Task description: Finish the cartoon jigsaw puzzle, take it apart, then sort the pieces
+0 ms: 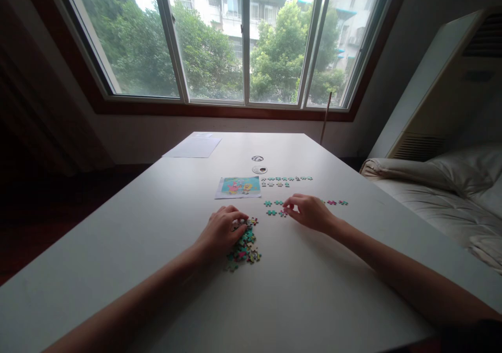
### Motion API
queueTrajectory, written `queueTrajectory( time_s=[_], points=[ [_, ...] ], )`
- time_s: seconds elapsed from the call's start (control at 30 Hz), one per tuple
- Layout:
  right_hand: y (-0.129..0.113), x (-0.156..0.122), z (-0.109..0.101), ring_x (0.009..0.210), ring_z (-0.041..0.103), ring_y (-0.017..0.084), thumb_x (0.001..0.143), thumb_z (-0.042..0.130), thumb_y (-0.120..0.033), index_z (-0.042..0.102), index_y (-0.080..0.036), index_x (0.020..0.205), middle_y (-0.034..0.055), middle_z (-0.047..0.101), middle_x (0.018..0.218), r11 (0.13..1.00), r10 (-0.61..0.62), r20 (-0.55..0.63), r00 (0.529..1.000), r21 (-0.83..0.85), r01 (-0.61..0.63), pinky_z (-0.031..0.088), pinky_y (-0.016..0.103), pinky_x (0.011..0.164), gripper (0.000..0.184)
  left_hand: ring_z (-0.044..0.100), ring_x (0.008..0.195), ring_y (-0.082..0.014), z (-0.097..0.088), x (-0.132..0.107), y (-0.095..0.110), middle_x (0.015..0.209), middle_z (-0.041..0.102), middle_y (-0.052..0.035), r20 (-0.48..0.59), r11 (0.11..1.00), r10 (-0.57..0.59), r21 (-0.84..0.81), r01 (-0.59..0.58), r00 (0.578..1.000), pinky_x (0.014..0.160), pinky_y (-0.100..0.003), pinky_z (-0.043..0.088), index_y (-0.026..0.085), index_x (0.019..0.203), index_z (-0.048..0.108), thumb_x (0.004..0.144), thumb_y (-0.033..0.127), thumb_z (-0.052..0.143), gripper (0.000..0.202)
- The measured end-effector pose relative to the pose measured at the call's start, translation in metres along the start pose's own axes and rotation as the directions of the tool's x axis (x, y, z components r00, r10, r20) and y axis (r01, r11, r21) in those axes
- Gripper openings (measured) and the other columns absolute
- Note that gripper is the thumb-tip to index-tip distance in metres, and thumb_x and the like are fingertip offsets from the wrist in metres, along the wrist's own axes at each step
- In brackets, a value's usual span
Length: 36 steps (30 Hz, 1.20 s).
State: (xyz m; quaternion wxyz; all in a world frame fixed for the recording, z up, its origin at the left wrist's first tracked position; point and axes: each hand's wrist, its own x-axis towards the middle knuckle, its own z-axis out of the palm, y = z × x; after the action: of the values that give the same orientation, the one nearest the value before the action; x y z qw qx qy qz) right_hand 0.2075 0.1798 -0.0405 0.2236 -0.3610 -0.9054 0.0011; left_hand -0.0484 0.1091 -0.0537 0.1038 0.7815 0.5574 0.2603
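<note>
My left hand [225, 229] rests at the upper left of a heap of loose jigsaw pieces [245, 251], its fingers curved over them and the thumb apart from the fingertips. To the right, my right hand [309, 212] has its thumb and fingers drawn together at a pink and teal jigsaw piece [283, 213] in the nearer rows. Part of those rows is covered by this hand. Beside them lie a teal piece [271, 213] and a green piece [267, 203]. Farther back, more pieces [278, 179] form two rows next to a colourful cartoon picture sheet [239, 186].
The white table [157, 238] stretches toward a window [245, 39]. Two round markings or discs [259, 170] lie beyond the picture. Papers [194, 147] sit at the far left corner. A padded pale seat [423, 185] stands on the right.
</note>
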Motion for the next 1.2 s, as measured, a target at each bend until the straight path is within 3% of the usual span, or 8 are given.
queueTrajectory(
  time_s=[0.13, 0.37, 0.9, 1.03, 1.2],
  points=[
    [-0.017, -0.017, -0.002, 0.064, 0.058, 0.009, 0.082, 0.047, -0.023, 0.062, -0.021, 0.084, 0.0003, 0.064, 0.078, 0.997, -0.076, -0.038, 0.996, 0.012, 0.076, 0.041, 0.020, 0.061, 0.015, 0.052, 0.087, -0.0222, 0.002, 0.001, 0.004, 0.087, 0.059, -0.0048, 0.000, 1.000, 0.006, -0.008, -0.006, 1.000, 0.078, -0.035, 0.038, 0.024, 0.085, 0.066, 0.074, 0.030, 0.054, 0.017],
    [-0.032, -0.018, -0.001, 0.066, 0.058, 0.010, 0.080, 0.049, -0.021, 0.062, -0.020, 0.081, 0.0008, 0.064, 0.075, 0.989, -0.133, -0.035, 0.990, 0.056, 0.135, 0.041, 0.020, 0.062, 0.013, 0.052, 0.087, -0.0213, 0.001, 0.004, 0.006, 0.086, 0.060, -0.0033, -0.009, 0.999, 0.013, -0.047, -0.014, 1.000, 0.077, -0.033, 0.039, 0.022, 0.081, 0.064, 0.073, 0.029, 0.057, 0.013],
    [-0.034, -0.020, 0.002, 0.062, 0.057, 0.009, 0.079, 0.050, -0.020, 0.061, -0.020, 0.080, -0.0004, 0.064, 0.074, 0.981, -0.178, -0.024, 0.984, 0.070, 0.179, 0.039, 0.019, 0.058, 0.011, 0.052, 0.078, -0.0186, -0.005, 0.003, 0.013, 0.075, 0.061, -0.0012, -0.054, 0.992, 0.077, -0.093, -0.082, 0.996, 0.070, -0.030, 0.041, 0.021, 0.073, 0.062, 0.071, 0.023, 0.056, 0.006],
    [-0.039, -0.020, 0.001, 0.064, 0.057, 0.009, 0.081, 0.049, -0.023, 0.061, -0.020, 0.084, 0.0004, 0.064, 0.075, 0.980, -0.159, -0.055, 0.986, 0.113, 0.164, 0.040, 0.020, 0.060, 0.013, 0.054, 0.068, -0.0145, -0.006, 0.002, 0.022, 0.069, 0.061, 0.0000, -0.052, 0.972, 0.008, -0.233, -0.020, 0.999, 0.062, -0.025, 0.041, 0.019, 0.074, 0.061, 0.072, 0.025, 0.056, 0.008],
    [-0.050, -0.020, 0.002, 0.059, 0.055, 0.009, 0.078, 0.054, -0.038, 0.059, -0.022, 0.097, -0.0002, 0.064, 0.077, 0.979, -0.115, -0.177, 0.977, 0.148, 0.142, 0.040, 0.022, 0.058, 0.025, 0.053, 0.061, -0.0119, -0.007, 0.001, 0.038, 0.068, 0.062, -0.0013, 0.034, 0.844, -0.101, -0.526, 0.104, 0.994, 0.055, -0.023, 0.041, 0.015, 0.074, 0.060, 0.071, 0.031, 0.060, 0.015]
  ],
)
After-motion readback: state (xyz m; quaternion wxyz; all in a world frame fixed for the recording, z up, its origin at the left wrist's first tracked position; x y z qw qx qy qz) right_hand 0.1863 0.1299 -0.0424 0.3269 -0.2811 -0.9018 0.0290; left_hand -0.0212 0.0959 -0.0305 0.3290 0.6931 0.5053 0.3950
